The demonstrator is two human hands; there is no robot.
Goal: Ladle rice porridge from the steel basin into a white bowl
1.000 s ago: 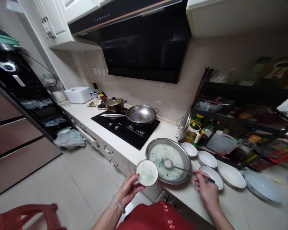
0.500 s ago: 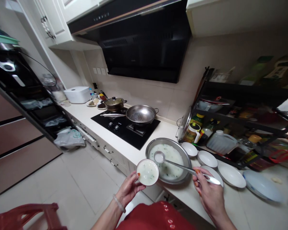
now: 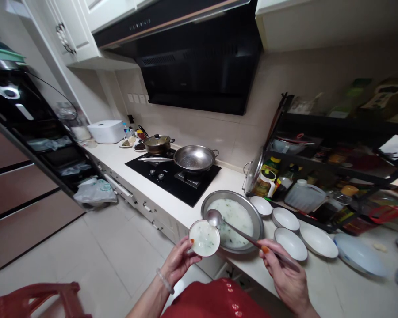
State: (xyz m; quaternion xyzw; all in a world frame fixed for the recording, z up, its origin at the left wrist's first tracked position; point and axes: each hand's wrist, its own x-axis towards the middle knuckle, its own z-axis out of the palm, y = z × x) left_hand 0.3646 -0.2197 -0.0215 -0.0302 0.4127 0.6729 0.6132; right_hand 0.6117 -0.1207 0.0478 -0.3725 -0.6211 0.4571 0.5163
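My left hand (image 3: 179,261) holds a small bowl (image 3: 204,238) of white soup with green bits by its rim, beside the large metal basin. My right hand (image 3: 285,274) is closed round the handle of a metal ladle (image 3: 248,238). The ladle's head is tilted over the bowl's upper right edge. More of the same white soup with greens fills much of the metal basin (image 3: 260,221), which stands at the counter's front edge. To its right sit several white bowls (image 3: 290,244), with nothing visible in them.
A wok (image 3: 195,158) and a lidded pot (image 3: 157,144) stand on the black stove (image 3: 166,179). On the right, a dark rack (image 3: 351,172) holds bottles and jars. A red stool (image 3: 36,300) is at the lower left.
The ladle's head has moved left from above the basin to the small bowl's edge and has tipped over. My right hand has shifted slightly left; my left hand stays nearly still.
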